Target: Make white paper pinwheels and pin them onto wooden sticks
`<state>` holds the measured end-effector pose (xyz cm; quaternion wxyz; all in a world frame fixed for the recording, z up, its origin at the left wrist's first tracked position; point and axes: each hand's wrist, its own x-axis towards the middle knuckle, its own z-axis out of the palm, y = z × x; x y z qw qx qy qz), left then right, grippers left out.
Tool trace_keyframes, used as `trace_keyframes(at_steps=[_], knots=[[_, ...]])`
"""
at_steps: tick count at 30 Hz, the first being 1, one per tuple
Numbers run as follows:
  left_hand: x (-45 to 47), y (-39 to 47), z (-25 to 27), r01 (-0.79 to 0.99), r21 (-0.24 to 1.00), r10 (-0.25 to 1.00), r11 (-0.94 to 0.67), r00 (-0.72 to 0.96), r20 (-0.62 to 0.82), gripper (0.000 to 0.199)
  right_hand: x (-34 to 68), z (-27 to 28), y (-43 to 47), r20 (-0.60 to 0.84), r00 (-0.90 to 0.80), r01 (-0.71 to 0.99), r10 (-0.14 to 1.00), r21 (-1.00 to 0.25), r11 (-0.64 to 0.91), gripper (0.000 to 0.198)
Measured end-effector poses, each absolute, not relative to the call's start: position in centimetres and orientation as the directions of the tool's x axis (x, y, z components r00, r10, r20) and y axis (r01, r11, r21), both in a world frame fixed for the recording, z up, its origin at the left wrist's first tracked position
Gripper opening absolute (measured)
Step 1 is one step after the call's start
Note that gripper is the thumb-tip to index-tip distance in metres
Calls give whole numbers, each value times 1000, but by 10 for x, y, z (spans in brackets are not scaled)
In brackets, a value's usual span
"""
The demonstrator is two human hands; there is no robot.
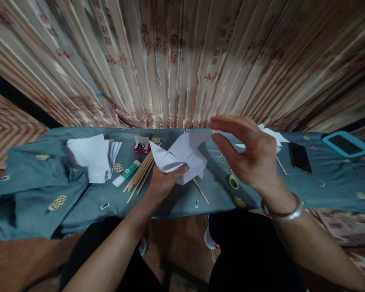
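Observation:
My left hand [164, 178] grips a white paper pinwheel [185, 152] from below, its thumb lying over the paper near the middle. The pinwheel's blades curl up, and one corner points right. Beside that corner is my right hand [243, 150], raised, with thumb and forefinger apart; whether they touch the paper I cannot tell. A thin wooden stick [201, 191] shows below the pinwheel; its upper end is hidden. Scissors with a yellow-green handle [233, 182] lie under my right hand, partly covered.
On the cloth-covered table [170, 205] at left are stacked white papers [89, 160], a glue stick [126, 173], wooden sticks [141, 174] and an open red box [142, 146] of small dark pieces. At right are another paper pinwheel [273, 136], a phone [300, 157] and a blue-framed device [346, 144].

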<state>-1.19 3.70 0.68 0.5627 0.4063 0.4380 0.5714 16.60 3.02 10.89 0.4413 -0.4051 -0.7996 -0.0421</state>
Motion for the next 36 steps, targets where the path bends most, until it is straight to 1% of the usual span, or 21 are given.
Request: trace_keyframes(at_steps=[2,3,4,6,8,11,13,16,19,21,24,29,33,36], knots=[[-12,38,8,-277,961,999,10,-30,-19,34,154,125,55,674,-414,587,612,-316,746,18],[-13,38,8,-268,963,1000,9,-19,-15,34,147,130,66,617,-484,565,620,-320,760,17],[-13,38,9,-258,966,1000,10,-5,-12,32,141,134,76,553,-547,550,629,-329,768,19],[-15,38,8,-239,971,1000,20,20,-15,31,132,137,92,378,-658,534,651,-374,758,20],[-17,38,8,-241,970,999,28,27,-22,31,128,136,99,262,-717,528,645,-400,749,20],[-18,38,8,-255,966,999,34,32,-26,29,127,133,99,198,-747,528,635,-403,748,19],[-19,38,9,-269,962,999,40,37,-32,28,129,131,96,175,-752,535,636,-401,743,18],[-18,38,10,-307,950,998,62,42,-51,31,131,128,91,154,-752,546,641,-401,736,19],[-18,37,7,-316,945,995,86,70,-67,33,136,123,90,165,-730,572,663,-382,725,23],[-18,37,4,-305,948,994,88,90,-63,31,140,119,90,178,-718,594,673,-348,725,25],[-19,37,3,-283,955,993,84,105,-56,30,146,114,89,198,-716,617,669,-270,740,29],[-20,37,7,-264,959,989,107,130,-75,32,150,109,80,233,-751,613,618,-102,783,35],[-20,35,13,-257,962,990,95,126,-64,27,150,108,74,287,-776,595,562,35,803,35],[-20,34,15,-253,963,990,95,127,-65,23,149,108,72,291,-800,581,525,155,799,36]])
